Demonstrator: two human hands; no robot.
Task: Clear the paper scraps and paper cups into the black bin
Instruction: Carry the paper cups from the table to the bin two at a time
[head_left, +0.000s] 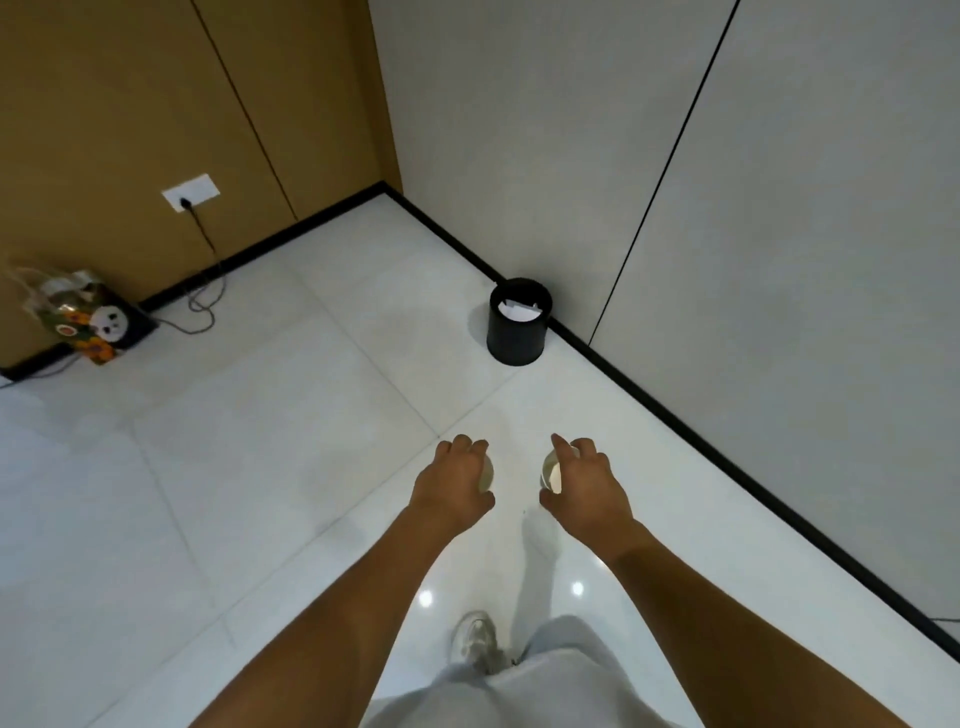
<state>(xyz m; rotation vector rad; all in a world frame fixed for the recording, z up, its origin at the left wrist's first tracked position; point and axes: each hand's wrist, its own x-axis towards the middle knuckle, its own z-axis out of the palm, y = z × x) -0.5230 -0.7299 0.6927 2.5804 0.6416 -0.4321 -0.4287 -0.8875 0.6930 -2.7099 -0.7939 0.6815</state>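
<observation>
Head view: a person stands on a pale tiled floor (260, 415), both arms stretched forward.
Cups: two paper cups, one in each hand, held above the floor side by side and near each other; both are largely hidden by the fingers.
Left cup (487, 474): only a pale sliver of its side shows past the knuckles.
Right cup (550, 472): its open mouth and pale inside face the camera.
Left hand (454, 486): fingers curled round the left cup, gripping it from above.
Right hand (587, 491): fingers and thumb wrapped round the right cup.
Bin (517, 332): black, round, upright on the floor just beside the black skirting of the right-hand wall, well ahead of the hands.
Scraps (517, 310): white paper already lies inside the bin.
Progress: judging by this, the scraps are in and no loose paper shows on the floor; the two cups are picked up but not yet dropped. What remains is to carry them to the bin and let go over its mouth.
Surroundings: a patterned bag (91, 317) stands by the left wall, a cable (205, 291) trails from a wall socket (190, 192), and one shoe (475, 642) shows below.
</observation>
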